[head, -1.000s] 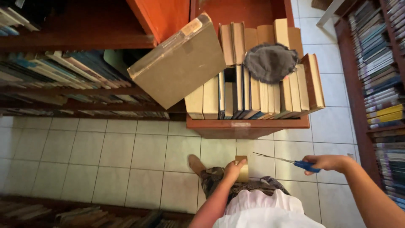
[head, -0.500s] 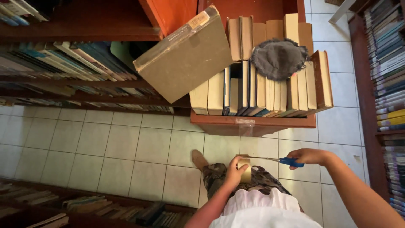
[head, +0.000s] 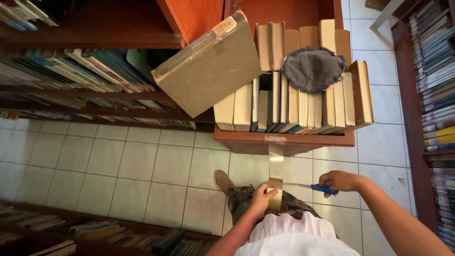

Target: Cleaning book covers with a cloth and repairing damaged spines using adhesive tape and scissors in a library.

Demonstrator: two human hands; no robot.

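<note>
At the far left, long wooden bookshelves point(head: 71, 76) are seen, packed with leaning books, and a lower row of books point(head: 95, 234) is seen along the bottom edge. The tiled floor point(head: 118, 166) lies between them. A large tan book point(head: 208, 66) is tilted against the red-brown wood, its lower corner just beside a wooden tray point(head: 284, 140) filled with upright old books point(head: 294, 104). A grey cloth point(head: 313, 68) is laid on top of those books. A short piece of clear tape is stuck on the tray's front edge, and a strip of tape point(head: 276, 161) is stretched down from it to a roll of brown tape point(head: 275, 194).

The roll is grasped by the left hand point(head: 260, 199), fingers curled around its side, held just above a patterned garment over the lap. A foot point(head: 222, 180) is seen on the floor just left of this hand. Blue-handled scissors point(head: 315, 187) are gripped by the right hand point(head: 339, 181), which is closed on the handles; the blades are pointed left toward the strip just above the roll, and whether they touch it cannot be told. At the far right, another shelf of books point(head: 436, 95) is seen running down the edge.
</note>
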